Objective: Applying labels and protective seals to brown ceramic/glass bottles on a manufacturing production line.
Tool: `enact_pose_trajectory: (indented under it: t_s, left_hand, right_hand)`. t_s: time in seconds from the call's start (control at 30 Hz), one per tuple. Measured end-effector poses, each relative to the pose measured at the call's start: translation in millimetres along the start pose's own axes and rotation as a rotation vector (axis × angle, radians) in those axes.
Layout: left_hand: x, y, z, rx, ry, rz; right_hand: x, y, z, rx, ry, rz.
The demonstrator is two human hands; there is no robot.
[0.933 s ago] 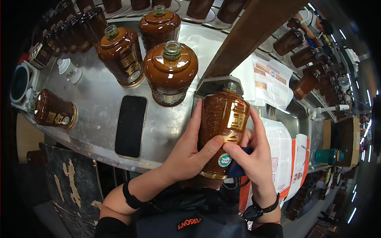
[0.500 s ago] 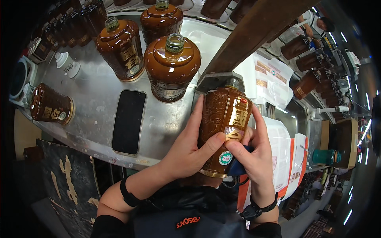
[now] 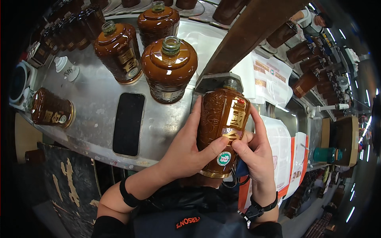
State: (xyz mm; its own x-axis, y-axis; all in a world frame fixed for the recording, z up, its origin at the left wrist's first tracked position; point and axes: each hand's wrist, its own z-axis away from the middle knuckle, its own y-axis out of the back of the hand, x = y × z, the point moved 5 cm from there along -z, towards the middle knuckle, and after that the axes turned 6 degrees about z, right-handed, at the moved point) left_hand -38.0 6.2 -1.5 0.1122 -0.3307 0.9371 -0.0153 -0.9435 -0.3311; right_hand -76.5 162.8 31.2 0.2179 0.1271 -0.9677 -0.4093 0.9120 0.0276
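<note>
A brown glazed bottle (image 3: 216,115) with gold lettering and a round green-and-white sticker lies tilted between my hands, its clear glass neck pointing away from me. My left hand (image 3: 188,144) wraps its left side, with the thumb pressed on the front by the lower gold character. On the other side my right hand (image 3: 256,148) grips the bottle, its thumb on the same lettering beside the left thumb. A thin clear film seems to lie over that character. Most fingers of both hands are hidden behind the bottle.
Three brown bottles (image 3: 169,73) stand uncapped on the metal table (image 3: 95,119); another bottle (image 3: 51,108) lies at the left. A black phone (image 3: 129,125) and a white cup-like container (image 3: 66,68) rest there too. A brown post (image 3: 242,39) rises beyond my hands. Printed sheets (image 3: 272,79) lie right.
Both thumbs have shifted slightly over the lower gold lettering, the right one lifting a little to the right. The bottle has turned slightly in my hands.
</note>
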Motion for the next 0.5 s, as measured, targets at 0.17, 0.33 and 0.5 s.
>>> enact_pose_trajectory:
  t_s: [0.17,0.33,0.5]
  left_hand:
    - [1,0,-1,-0.004,0.003,-0.005]
    - [2,1,0,-0.009,0.012,-0.023]
    - [-1,3,-1,0.047,0.069,0.066]
  right_hand:
    - [-1,-1,-1,0.01,0.005,0.002]
    - [0,1,-1,-0.015,0.021,0.019]
    - [9,7,-3,-0.026,0.012,-0.094]
